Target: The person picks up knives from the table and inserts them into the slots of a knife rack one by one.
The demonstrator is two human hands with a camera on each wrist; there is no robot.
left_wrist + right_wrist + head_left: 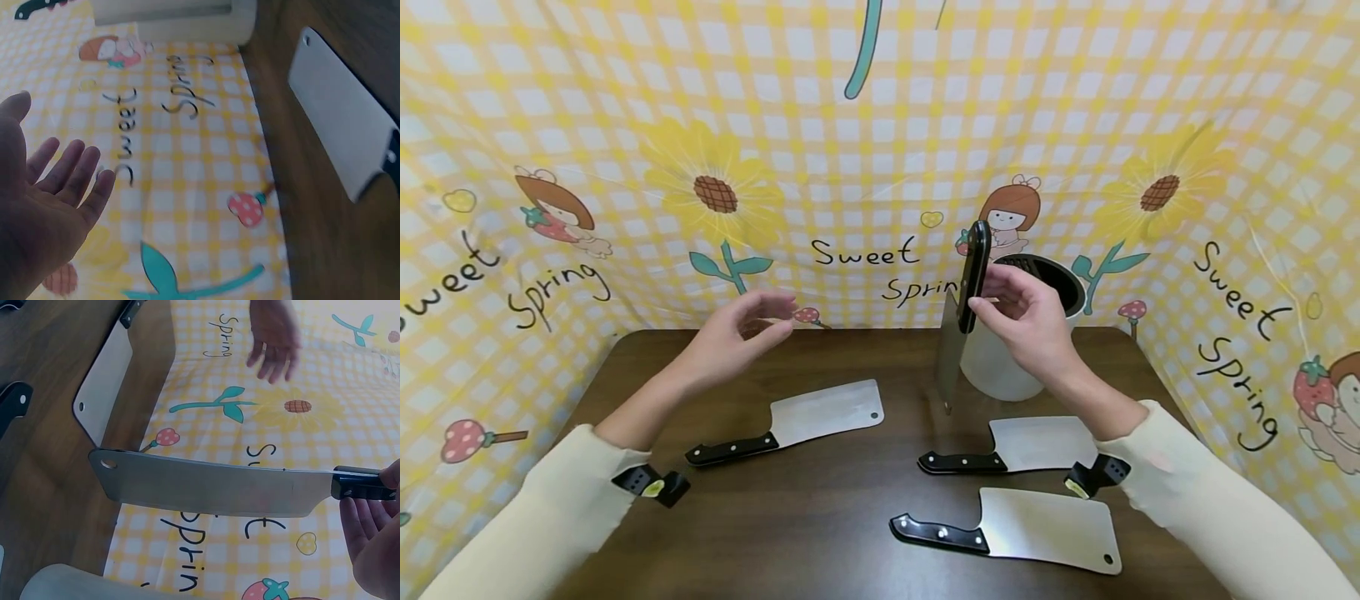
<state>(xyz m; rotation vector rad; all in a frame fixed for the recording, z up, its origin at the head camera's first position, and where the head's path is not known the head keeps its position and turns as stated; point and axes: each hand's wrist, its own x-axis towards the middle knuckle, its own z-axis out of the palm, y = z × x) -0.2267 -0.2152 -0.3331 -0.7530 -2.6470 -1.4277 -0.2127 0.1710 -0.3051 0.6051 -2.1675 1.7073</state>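
Observation:
My right hand (1026,312) grips the black handle of a cleaver (219,487), which hangs upright in the head view with its handle up and blade pointing down. The blade stands just left of a white cylindrical holder (1000,375) with a dark inside, overlapping its side in this view. My left hand (737,333) hovers above the table's left part, fingers loosely bent and nothing in them. Below that hand lies a second cleaver (827,412), flat, its black handle toward the left.
Two more cleavers lie flat on the brown wooden table (820,533): one (1037,442) partly behind the right wrist, another (1048,529) nearer the front. Both handles point left. A yellow checked cloth (850,183) with printed flowers stands behind and beside the table.

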